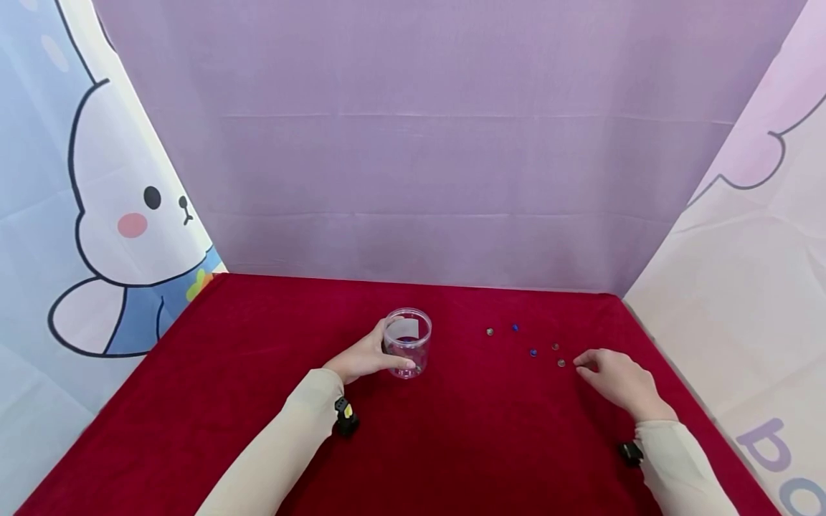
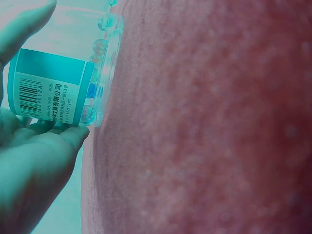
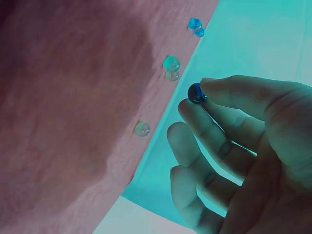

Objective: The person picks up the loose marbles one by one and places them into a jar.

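Gripping a clear jar of marbles with the left hand, pinching a dark marble in the right hand, five loose marbles on the red-covered desk between the hands.

Jar left — loose marbles right.

From my station I note a red-covered table; a creased lilac cloth wall behind its far edge; a cartoon-printed sheet along its left edge; a pale printed sheet along its right.
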Motion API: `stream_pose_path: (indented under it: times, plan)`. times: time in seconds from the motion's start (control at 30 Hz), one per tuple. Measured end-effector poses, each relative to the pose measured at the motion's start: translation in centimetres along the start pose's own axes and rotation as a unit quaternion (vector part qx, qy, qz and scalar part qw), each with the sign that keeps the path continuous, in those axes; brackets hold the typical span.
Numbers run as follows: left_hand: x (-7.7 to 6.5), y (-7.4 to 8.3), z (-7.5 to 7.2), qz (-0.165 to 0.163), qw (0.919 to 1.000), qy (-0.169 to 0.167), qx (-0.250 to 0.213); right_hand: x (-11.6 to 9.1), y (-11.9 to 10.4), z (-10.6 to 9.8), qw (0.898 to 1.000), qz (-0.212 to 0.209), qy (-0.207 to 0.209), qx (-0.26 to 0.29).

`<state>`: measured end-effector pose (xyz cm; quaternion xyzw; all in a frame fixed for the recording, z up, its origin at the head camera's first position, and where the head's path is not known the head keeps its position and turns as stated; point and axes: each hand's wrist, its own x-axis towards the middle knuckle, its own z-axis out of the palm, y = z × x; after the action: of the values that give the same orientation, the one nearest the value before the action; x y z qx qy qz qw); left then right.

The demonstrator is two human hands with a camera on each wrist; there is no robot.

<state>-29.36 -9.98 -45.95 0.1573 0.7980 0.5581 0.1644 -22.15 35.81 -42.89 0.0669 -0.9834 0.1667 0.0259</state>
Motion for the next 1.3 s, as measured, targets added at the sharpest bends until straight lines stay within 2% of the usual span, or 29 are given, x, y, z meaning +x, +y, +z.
stream_pose_path:
  times: [0.93, 1.3]
  plan:
    - [0.1, -0.1, 0.0, -0.002, 1.0000, -0.004, 0.005, 1.7, -4.9, 0.4, 0.994, -0.048, 0.094, 0.017]
    - [0.2, -0.2, -0.1, 0.002, 1.0000, -0.008, 0.001, 2.8, -7.0, 1.3, 0.993, -0.054, 0.099, 0.029]
